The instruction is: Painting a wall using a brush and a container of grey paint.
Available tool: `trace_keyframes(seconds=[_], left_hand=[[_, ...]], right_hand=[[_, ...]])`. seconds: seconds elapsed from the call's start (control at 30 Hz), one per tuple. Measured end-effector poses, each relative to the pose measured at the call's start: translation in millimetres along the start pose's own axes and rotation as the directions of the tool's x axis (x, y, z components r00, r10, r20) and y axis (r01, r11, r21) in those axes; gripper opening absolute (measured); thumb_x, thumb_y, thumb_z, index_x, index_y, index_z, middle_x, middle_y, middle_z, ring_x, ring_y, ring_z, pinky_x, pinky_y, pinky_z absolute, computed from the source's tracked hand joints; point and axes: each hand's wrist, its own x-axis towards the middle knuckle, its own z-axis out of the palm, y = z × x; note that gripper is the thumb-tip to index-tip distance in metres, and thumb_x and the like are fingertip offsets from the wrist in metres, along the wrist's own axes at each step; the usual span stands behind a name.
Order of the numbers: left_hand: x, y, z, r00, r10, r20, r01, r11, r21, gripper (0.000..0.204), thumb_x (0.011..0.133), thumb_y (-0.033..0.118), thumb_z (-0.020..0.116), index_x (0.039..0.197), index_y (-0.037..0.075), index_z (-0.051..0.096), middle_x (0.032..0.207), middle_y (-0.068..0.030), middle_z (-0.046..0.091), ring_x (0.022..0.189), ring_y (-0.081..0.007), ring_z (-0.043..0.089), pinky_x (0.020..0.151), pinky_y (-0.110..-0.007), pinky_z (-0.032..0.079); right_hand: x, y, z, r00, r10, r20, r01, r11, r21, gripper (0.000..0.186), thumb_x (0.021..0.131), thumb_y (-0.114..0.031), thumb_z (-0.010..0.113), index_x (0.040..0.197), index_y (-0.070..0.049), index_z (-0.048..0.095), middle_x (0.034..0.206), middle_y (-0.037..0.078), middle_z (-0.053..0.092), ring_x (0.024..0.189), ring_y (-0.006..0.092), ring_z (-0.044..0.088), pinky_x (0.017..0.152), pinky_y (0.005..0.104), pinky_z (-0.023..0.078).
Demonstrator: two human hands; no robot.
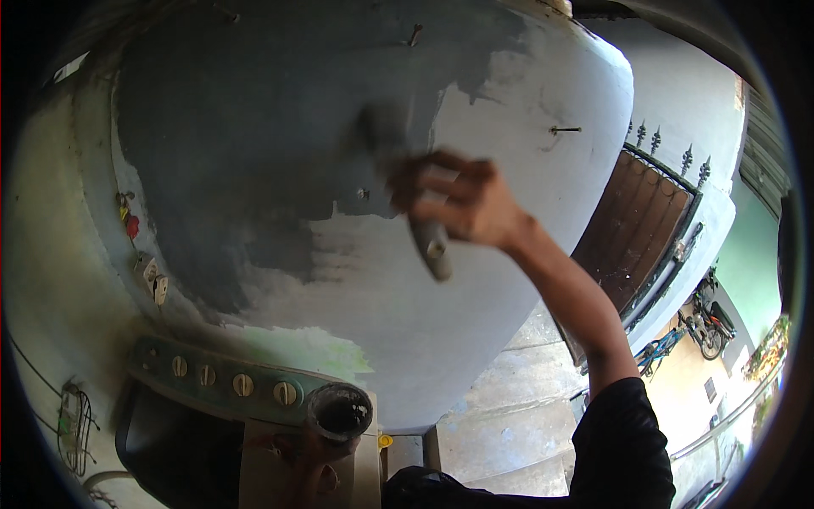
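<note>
My right hand point(458, 197) is closed round the handle of a paintbrush point(432, 250), raised in front of the wall. The brush head is smeared by motion over the dark grey painted part of the wall point(229, 127). Pale, unpainted wall point(509, 187) shows to the right and below, with a ragged border between the two. Low in the picture my left hand point(318, 450) grips a small paint-stained cup point(339, 413), dark inside. Its fingers lie partly in shadow beneath the cup.
Bolts point(566, 130) stick out of the wall. A machine with a row of knobs point(243, 386) stands at the lower left, below a power socket point(151, 276). A brown metal gate point(636, 225) with spiked tops is at right, and bicycles point(704, 327) stand beyond.
</note>
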Motion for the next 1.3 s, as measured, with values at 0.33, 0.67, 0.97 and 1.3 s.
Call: trace_keyframes(seconds=[0.33,0.67,0.97,1.3], left_hand=[[9,23,10,0.999,-0.011,-0.03,0.014,0.995,0.095,0.065,0.064,0.009,0.083,0.123,0.003,0.057,0.113,-0.0092,0.067,0.105,-0.0192,0.066,0.095,-0.036,0.053],[4,22,10,0.995,-0.069,-0.066,0.05,0.966,-0.255,0.065,0.065,0.011,0.083,0.123,0.002,0.056,0.113,-0.0088,0.067,0.103,-0.0187,0.065,0.093,-0.036,0.053],[1,-7,-2,0.997,-0.034,-0.074,0.029,0.997,-0.066,0.073,0.061,0.014,0.085,0.126,0.003,0.054,0.114,-0.0095,0.066,0.105,-0.0194,0.065,0.095,-0.036,0.052],[5,14,4,0.993,-0.095,-0.067,0.081,0.979,-0.189,0.069,0.063,0.014,0.084,0.124,0.003,0.055,0.112,-0.0089,0.066,0.107,-0.0186,0.064,0.097,-0.037,0.051]], right_hand=[[29,78,-93,0.827,0.16,-0.539,-0.104,0.986,0.134,0.02,0.08,0.016,0.067,0.095,0.003,0.067,0.092,0.014,0.073,0.087,0.0227,0.072,0.08,0.032,0.058],[50,111,-76,0.993,0.093,-0.079,-0.099,0.992,-0.079,0.038,0.065,0.008,0.073,0.097,-0.012,0.066,0.108,0.001,0.072,0.096,0.0224,0.069,0.084,0.0337,0.058],[60,127,-103,0.943,-0.004,-0.331,-0.05,0.987,-0.154,0.021,0.078,0.007,0.071,0.094,-0.006,0.068,0.097,0.005,0.073,0.087,0.0196,0.072,0.075,0.0295,0.059],[80,135,-102,0.814,0.27,-0.514,-0.203,0.962,0.185,0.013,0.087,-0.004,0.07,0.097,0.004,0.066,0.09,0.014,0.072,0.077,0.0203,0.07,0.067,0.031,0.056]])
